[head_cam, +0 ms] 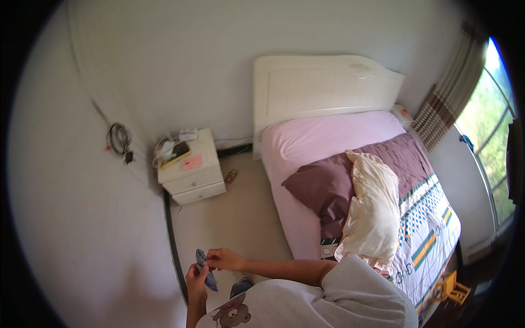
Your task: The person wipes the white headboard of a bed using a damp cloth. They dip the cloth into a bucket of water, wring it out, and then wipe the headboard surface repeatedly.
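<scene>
A small crumpled grey-blue cloth (211,282) is pinched between both my hands in front of my body, above the floor at the lower left. My left hand (196,283) grips its near side, thumb pointing up. From the other side, my right hand (224,259) holds it with thumb and fingertips, close to the left thumb. One end of the cloth sticks up past the fingers and the other hangs below them. What kind of cloth it is, I cannot tell.
A white nightstand (197,186) holding cables and small items stands against the wall. To the right is a bed (283,205) with a cream pillow (375,205), a brown pillow (324,182) and a patterned quilt (426,229). A small wooden chair (451,289) is by the bed's foot.
</scene>
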### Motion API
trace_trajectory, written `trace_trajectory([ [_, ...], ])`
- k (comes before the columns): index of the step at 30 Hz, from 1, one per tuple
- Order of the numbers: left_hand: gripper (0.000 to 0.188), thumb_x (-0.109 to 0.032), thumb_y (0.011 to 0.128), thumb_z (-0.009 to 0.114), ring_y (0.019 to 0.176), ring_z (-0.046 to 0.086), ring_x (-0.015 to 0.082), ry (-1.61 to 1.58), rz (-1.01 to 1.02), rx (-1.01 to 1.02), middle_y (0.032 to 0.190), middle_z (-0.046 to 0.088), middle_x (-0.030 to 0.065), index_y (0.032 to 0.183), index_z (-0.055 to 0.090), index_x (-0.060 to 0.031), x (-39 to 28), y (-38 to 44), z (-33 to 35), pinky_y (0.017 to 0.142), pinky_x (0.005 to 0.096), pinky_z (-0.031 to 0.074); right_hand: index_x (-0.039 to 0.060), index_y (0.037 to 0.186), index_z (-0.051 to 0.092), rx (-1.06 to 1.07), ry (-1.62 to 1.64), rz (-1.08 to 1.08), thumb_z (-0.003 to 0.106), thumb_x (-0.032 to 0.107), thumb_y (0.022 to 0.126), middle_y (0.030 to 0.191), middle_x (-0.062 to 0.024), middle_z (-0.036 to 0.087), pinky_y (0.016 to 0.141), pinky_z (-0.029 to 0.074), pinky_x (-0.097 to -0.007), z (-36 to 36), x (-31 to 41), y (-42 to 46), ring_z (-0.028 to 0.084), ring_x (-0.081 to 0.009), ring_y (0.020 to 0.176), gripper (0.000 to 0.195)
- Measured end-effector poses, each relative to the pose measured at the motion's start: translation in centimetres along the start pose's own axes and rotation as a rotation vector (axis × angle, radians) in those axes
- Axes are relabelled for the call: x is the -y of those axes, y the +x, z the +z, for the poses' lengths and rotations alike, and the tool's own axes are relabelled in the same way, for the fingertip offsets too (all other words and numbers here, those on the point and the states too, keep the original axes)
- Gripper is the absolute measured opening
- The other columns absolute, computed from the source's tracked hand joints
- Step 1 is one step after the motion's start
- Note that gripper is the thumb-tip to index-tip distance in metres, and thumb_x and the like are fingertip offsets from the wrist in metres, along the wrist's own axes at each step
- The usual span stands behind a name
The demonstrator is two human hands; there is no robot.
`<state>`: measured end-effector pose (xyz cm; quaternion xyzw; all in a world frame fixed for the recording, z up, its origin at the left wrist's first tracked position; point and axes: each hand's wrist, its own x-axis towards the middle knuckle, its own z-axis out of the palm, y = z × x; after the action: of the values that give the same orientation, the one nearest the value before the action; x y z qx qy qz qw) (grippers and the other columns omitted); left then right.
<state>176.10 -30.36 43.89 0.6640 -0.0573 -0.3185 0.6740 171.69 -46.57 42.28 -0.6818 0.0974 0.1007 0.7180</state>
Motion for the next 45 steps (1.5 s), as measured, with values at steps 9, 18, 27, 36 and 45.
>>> trace_trajectory([
  [9, 0.021, -0.011, 0.091, 0.047, 0.094, 0.057, 0.0188, -0.399, -0.128, 0.288, 0.104, 0.058, 0.0084, 0.107, 0.053, 0.0008, -4.4, 13.9, -0.6, 0.081, 0.0345, 0.046, 0.0092, 0.09, 0.056, -0.306, 0.631, -0.126, 0.053, 0.037, 0.089, 0.082, 0.0009, 0.058, 0.068, 0.05, -0.0263, -6.8, 2.5, 5.5, 0.056, -0.0086, 0.073, 0.028],
  [18, 0.02, -0.016, 0.09, 0.052, 0.061, 0.051, 0.011, -0.073, -0.1, 0.23, 0.083, 0.058, 0.0046, 0.103, 0.056, -0.001, -8.5, 23.1, 3.2, 0.051, 0.025, 0.043, 0.0085, 0.087, 0.057, -0.296, 1.123, 0.081, 0.051, 0.035, 0.09, 0.082, -0.0024, 0.06, 0.068, 0.049, -0.0285, -14.8, 7.0, 8.4, 0.057, -0.0121, 0.072, 0.027],
  [27, 0.04, 0.009, 0.066, 0.055, 0.082, 0.056, 0.0183, 0.75, 0.35, 0.16, 0.088, 0.055, 0.0072, 0.103, 0.059, -0.0054, -11.8, 31.0, 7.5, 0.071, 0.0268, 0.044, 0.0045, 0.1, 0.057, 0.002, 0.839, 0.21, 0.054, 0.018, 0.089, 0.089, -0.0015, 0.06, 0.071, 0.048, -0.0244, -24.9, 8.2, 13.7, 0.058, -0.0102, 0.078, 0.018],
  [36, 0.042, -0.006, 0.08, 0.054, 0.109, 0.05, 0.027, 0.402, -0.05, -0.273, 0.12, 0.051, 0.0113, 0.121, 0.048, -0.0084, -10.8, 38.4, 12.8, 0.088, 0.0373, 0.042, 0.002, 0.109, 0.057, -0.129, 0.563, 0.012, 0.054, 0.012, 0.088, 0.096, -0.0007, 0.06, 0.076, 0.045, -0.0221, -33.9, 9.3, 19.7, 0.055, -0.0071, 0.084, 0.024],
  [45, 0.05, -0.043, 0.094, 0.032, 0.112, 0.048, 0.0231, -0.778, -0.31, 0.384, 0.12, 0.052, 0.0061, 0.129, 0.04, -0.0083, -10.5, 47.4, 17.4, 0.099, 0.0404, 0.035, -0.0004, 0.103, 0.061, -0.306, 0.331, 0.091, 0.056, 0.017, 0.087, 0.082, 0.0006, 0.06, 0.069, 0.044, -0.0219, -38.3, 8.8, 24.7, 0.051, -0.0058, 0.076, 0.024],
])
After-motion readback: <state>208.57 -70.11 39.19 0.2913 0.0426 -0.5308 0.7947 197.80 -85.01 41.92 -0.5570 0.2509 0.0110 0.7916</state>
